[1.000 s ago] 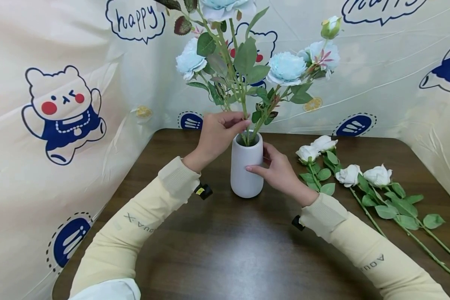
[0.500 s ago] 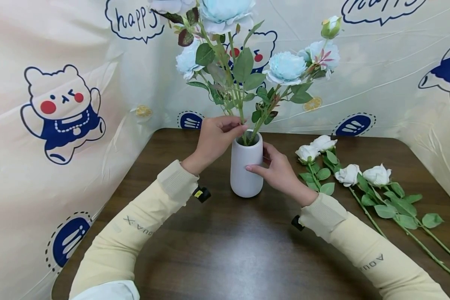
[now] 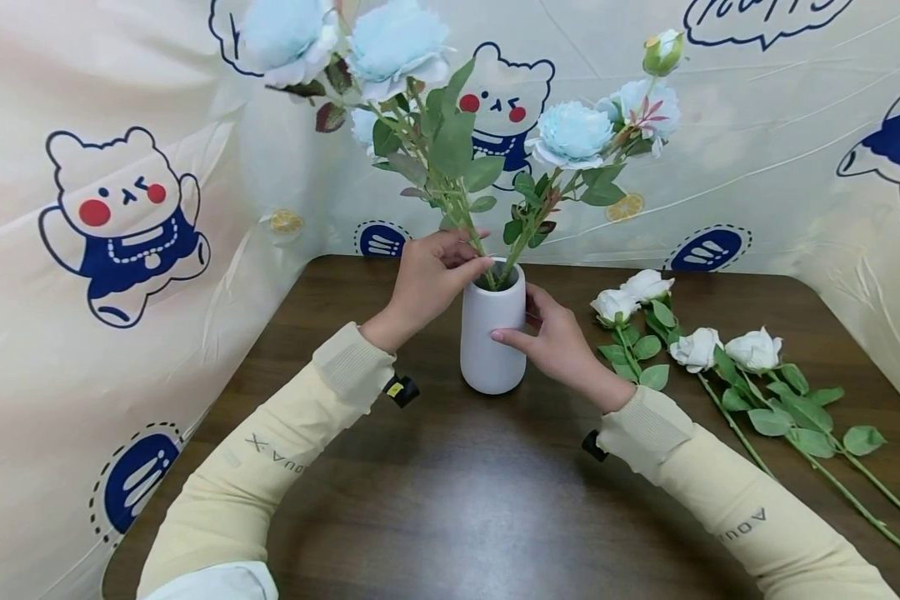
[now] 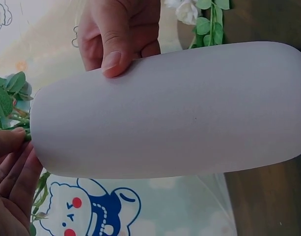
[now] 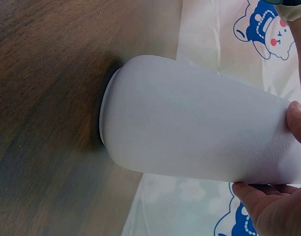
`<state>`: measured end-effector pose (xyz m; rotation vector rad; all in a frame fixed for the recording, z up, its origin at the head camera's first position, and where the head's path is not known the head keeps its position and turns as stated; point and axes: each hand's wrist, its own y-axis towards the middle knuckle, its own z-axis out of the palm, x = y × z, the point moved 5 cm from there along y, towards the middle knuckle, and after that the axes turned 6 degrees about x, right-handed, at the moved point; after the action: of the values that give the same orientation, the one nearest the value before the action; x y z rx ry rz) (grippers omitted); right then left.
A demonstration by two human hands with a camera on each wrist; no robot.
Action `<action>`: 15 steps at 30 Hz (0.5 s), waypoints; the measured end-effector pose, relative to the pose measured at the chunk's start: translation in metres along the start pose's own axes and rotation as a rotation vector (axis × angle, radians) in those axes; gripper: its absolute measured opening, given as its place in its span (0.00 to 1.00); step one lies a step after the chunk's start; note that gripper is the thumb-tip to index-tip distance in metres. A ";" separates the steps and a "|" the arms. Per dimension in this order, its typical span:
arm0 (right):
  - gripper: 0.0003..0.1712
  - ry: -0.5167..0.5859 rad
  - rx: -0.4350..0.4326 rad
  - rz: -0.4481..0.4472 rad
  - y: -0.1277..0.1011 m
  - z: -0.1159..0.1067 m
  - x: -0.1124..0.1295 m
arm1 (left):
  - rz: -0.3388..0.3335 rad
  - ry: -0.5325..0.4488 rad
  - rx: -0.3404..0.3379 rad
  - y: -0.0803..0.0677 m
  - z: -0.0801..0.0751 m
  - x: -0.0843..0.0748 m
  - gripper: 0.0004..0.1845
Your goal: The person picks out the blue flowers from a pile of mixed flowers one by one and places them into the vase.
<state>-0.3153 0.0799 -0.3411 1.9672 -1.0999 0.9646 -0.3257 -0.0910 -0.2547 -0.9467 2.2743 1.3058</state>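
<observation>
A white vase [image 3: 493, 350] stands upright on the wooden table, holding stems of light blue flowers. At its mouth, my left hand [image 3: 431, 279] pinches a green stem [image 3: 477, 240] between thumb and fingers; that stem leans left. Its large light blue blooms [image 3: 397, 46] are at the upper left of the head view. Another stem with blue flowers [image 3: 572, 135] leans right. My right hand [image 3: 558, 342] grips the vase's right side, thumb on the front, fingers partly hidden behind. In the right wrist view, fingers and thumb flank the vase [image 5: 189, 123].
Several white roses [image 3: 696, 350] with long green stems lie on the right of the dark wooden table [image 3: 450, 500]. A cream cloth [image 3: 270, 150] printed with blue cartoon bears hangs behind and at the sides.
My left hand has tilted the pinched stem leftward, and its blue blooms have swung left and down into view. The right hand and the vase have stayed almost in place.
</observation>
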 end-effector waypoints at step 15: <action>0.45 0.000 -0.006 -0.012 0.000 0.000 -0.001 | 0.023 -0.011 0.012 -0.004 -0.001 -0.002 0.08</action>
<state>-0.3160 0.0803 -0.3420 1.9668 -1.0880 0.9540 -0.3217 -0.0922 -0.2553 -0.9103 2.2887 1.3023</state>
